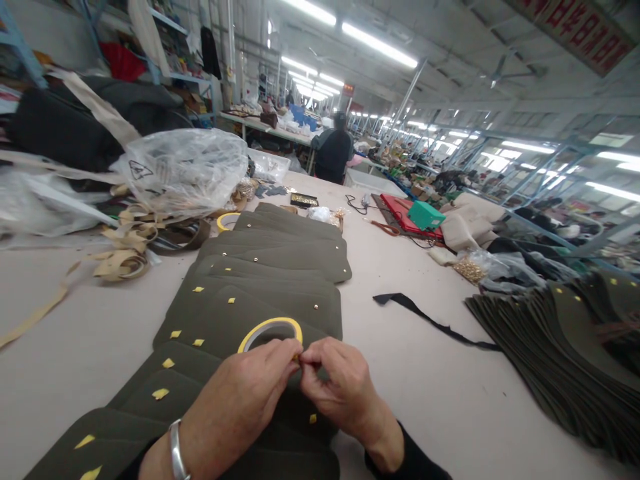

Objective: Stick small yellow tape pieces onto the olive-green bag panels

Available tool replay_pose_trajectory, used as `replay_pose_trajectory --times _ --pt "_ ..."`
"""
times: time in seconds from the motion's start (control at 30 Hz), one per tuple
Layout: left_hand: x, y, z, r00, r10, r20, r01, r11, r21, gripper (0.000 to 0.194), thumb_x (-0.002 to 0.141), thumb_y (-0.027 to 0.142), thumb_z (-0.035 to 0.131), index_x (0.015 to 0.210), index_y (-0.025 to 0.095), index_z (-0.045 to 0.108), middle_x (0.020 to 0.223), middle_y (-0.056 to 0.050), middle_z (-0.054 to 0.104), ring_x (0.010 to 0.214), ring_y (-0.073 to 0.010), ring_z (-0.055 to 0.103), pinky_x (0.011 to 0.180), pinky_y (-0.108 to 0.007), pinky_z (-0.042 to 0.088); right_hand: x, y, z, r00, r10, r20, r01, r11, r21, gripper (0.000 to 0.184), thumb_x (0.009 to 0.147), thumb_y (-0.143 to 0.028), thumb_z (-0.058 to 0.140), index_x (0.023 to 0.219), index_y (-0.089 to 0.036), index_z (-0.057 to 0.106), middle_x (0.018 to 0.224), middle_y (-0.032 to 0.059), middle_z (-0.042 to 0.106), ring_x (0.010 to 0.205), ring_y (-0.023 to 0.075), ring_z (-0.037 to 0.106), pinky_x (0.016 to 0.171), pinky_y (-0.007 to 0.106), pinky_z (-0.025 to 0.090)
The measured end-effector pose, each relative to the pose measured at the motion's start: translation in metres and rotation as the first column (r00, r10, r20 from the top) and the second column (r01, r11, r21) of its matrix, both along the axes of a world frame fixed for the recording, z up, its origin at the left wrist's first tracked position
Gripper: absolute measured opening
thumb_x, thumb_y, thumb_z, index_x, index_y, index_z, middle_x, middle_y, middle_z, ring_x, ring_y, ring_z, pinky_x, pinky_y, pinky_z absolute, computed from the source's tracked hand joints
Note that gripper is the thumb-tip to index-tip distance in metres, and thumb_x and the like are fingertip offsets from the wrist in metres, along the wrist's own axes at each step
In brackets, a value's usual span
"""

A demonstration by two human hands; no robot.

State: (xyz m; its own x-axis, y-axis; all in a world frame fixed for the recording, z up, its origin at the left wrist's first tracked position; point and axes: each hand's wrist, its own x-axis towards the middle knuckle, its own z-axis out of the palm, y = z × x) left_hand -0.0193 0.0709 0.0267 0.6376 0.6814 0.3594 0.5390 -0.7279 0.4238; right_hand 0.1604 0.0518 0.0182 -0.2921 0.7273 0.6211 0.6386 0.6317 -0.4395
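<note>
My left hand [255, 377] is closed around the near edge of a roll of yellow tape [273, 325], with a bracelet on the wrist. Against its fingertips, my right hand [340, 380] pinches at the tape's edge; the bit between the fingertips is too small to make out fully. Both hands are above overlapping dark olive fabric panels [270, 293] laid out in a row. Small yellow tape pieces [161, 394] stick to several panels, and little metal studs [316, 307] show on some.
A second tape roll [228, 221] lies beyond the panels. To the right are a black strip [435, 320] and a thick stack of olive panels [555, 360]. Plastic bags [185, 170] and tan webbing [123, 260] lie at left. A person [333, 150] sits farther back.
</note>
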Motion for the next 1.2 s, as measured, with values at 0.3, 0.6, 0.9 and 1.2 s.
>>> replay_pose_trajectory --times 0.3,0.6,0.9,1.2 --pt "0.006 0.014 -0.001 0.995 0.067 -0.069 -0.061 0.995 0.077 0.024 0.094 0.015 0.036 0.083 0.022 0.055 0.075 -0.001 0.057 0.063 -0.0162 0.057 0.055 -0.027 0.043 -0.005 0.010 0.004 0.894 -0.284 -0.347 0.063 0.846 -0.530 0.009 0.074 -0.016 0.058 0.070 -0.017 0.066 0.056 -0.0002 0.064 0.049 0.0132 0.060 0.048 0.022 0.046" --pt "0.009 0.018 -0.011 0.985 0.126 0.114 -0.145 0.973 0.180 0.024 0.095 0.013 0.038 0.086 0.019 0.060 0.076 -0.003 0.060 0.067 -0.0125 0.059 0.059 -0.022 0.046 -0.009 0.035 0.002 0.798 -0.422 -0.430 0.000 0.713 -0.701 0.006 0.070 -0.020 0.061 0.068 -0.017 0.065 0.057 -0.0012 0.065 0.048 0.0132 0.062 0.046 0.021 0.049" --pt "0.000 0.037 -0.022 0.979 0.192 -0.069 -0.177 0.967 0.182 0.013 0.095 0.016 0.044 0.095 0.020 0.057 0.093 -0.004 0.064 0.087 -0.0192 0.060 0.079 -0.034 0.050 0.040 0.052 -0.012 0.888 -0.444 -0.116 0.308 0.764 -0.568 0.014 0.080 -0.027 0.059 0.077 -0.019 0.070 0.072 0.0021 0.071 0.066 0.0172 0.065 0.062 0.027 0.048" --pt "0.015 0.065 -0.025 0.974 0.045 -0.223 -0.011 0.989 0.149 0.013 0.092 0.013 0.046 0.089 0.019 0.057 0.094 -0.006 0.061 0.097 -0.0224 0.053 0.089 -0.039 0.044 0.030 0.052 -0.023 0.899 -0.393 -0.195 0.207 0.771 -0.602 0.014 0.084 -0.027 0.056 0.080 -0.019 0.066 0.072 0.0022 0.072 0.067 0.0173 0.071 0.063 0.025 0.053"
